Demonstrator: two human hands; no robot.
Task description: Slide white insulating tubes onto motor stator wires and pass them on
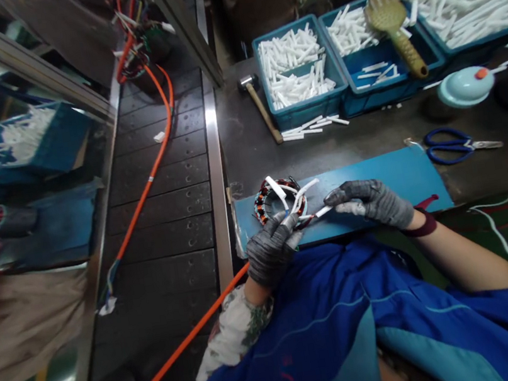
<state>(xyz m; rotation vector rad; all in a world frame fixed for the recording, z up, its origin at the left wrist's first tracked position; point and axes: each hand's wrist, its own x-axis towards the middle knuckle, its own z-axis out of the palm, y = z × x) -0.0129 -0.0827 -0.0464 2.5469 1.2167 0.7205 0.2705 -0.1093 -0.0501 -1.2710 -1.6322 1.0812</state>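
Observation:
A motor stator [263, 205] with a ring of dark, orange and pale windings stands at the left end of a blue mat [404, 174]. White-sleeved lead wires [301, 193] rise from its middle. My left hand [272, 248], in a grey glove, is closed at the near rim, its fingers pinching the leads. To the right, my gloved right hand [373, 201] pinches a white insulating sleeve [323, 211], which lies in line with a lead from the stator. My left fingers partly hide the near side of the windings.
Blue bins [309, 109] of cut white sleeves stand behind the mat, a scoop [395, 29] across one. A hammer [263, 109], blue-handled scissors [450, 145] and a light-blue round-lidded container [466, 87] lie around. An orange hose [185, 341] crosses the slatted conveyor [161, 210] at left.

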